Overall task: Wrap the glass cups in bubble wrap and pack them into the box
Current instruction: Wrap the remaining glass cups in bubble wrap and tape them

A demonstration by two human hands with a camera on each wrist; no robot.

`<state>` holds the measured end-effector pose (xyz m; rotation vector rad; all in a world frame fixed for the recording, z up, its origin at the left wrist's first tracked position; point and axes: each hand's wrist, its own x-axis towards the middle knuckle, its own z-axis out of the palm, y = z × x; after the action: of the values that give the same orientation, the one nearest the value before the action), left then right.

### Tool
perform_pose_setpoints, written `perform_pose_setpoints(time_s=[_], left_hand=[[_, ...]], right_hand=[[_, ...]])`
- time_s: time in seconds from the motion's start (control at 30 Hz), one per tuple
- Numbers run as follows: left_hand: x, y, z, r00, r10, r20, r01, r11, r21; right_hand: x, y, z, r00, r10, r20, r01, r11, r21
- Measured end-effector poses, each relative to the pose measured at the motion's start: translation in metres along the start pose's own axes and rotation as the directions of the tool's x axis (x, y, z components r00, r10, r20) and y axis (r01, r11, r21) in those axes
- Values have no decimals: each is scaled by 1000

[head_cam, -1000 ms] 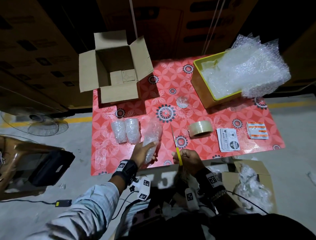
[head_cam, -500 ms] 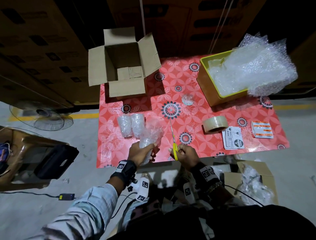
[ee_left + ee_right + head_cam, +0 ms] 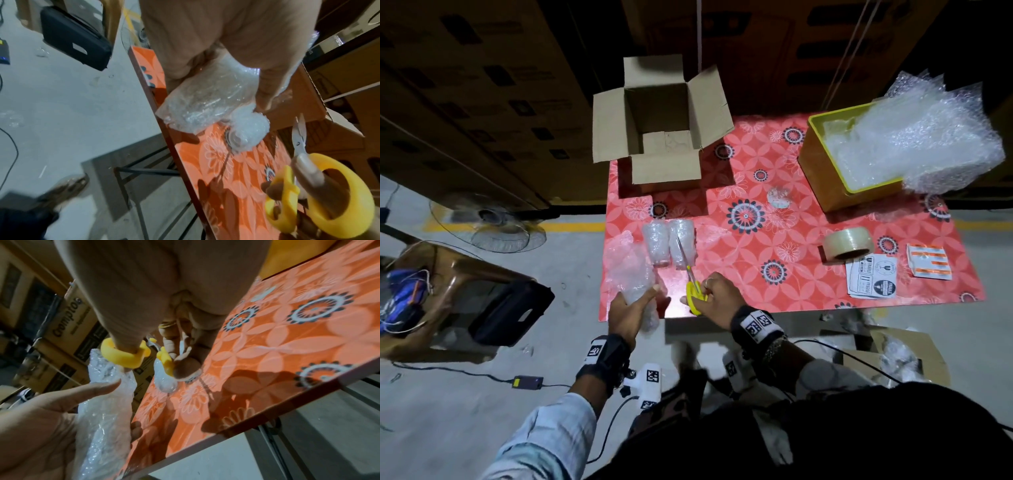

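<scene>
- Left hand [image 3: 627, 313]: fingers and thumb curled round a glass cup rolled in clear bubble wrap [image 3: 631, 274], held off the near left corner of the red floral table [image 3: 791, 274], probably so the loose upper end of wrap is free for trimming. The glass itself hardly shows through the plastic.
- Two finished bubble-wrapped cups [image 3: 667, 243]: lying side by side on the table, just beyond the hands, apparently waiting to be packed.
- Open brown cardboard box [image 3: 657, 137]: far left corner, flaps spread; the floor that shows holds no cups.
- Right hand [image 3: 717, 298]: thumb and fingers through the loops of yellow-handled scissors [image 3: 693, 291], blades pointing away over the finished cups; whether the blades are parted is hard to tell.
- Roll of clear tape [image 3: 847, 245]: within right-hand reach.
- Yellow tub of spare bubble wrap [image 3: 822, 150]: far right; the sheet overhangs its rim and hides the bottom.
</scene>
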<state>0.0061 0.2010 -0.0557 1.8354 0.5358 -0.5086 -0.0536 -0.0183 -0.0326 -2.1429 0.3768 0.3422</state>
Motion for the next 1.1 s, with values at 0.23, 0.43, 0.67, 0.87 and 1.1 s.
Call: perform_pose_setpoints(time_s=[0.23, 0.43, 0.67, 0.87, 1.1], left_hand=[[11, -4, -40, 993, -36, -114, 52, 988, 148], [17, -6, -59, 984, -8, -179, 58, 960, 275], [22, -3, -72, 979, 45, -197, 3, 972, 235], [22, 6, -84, 978, 128, -164, -112, 988, 103], [2, 30, -73, 961, 277, 16, -277, 960, 29]], right_hand=[[18, -40, 40, 987, 52, 152, -3, 953, -304], [35, -51, 72, 985, 89, 145, -30, 930, -365], [51, -67, 93, 990, 81, 114, -33, 929, -369], [47, -56, 88, 989, 85, 121, -48, 958, -283], [21, -44, 47, 1000, -1, 6, 1, 999, 53]])
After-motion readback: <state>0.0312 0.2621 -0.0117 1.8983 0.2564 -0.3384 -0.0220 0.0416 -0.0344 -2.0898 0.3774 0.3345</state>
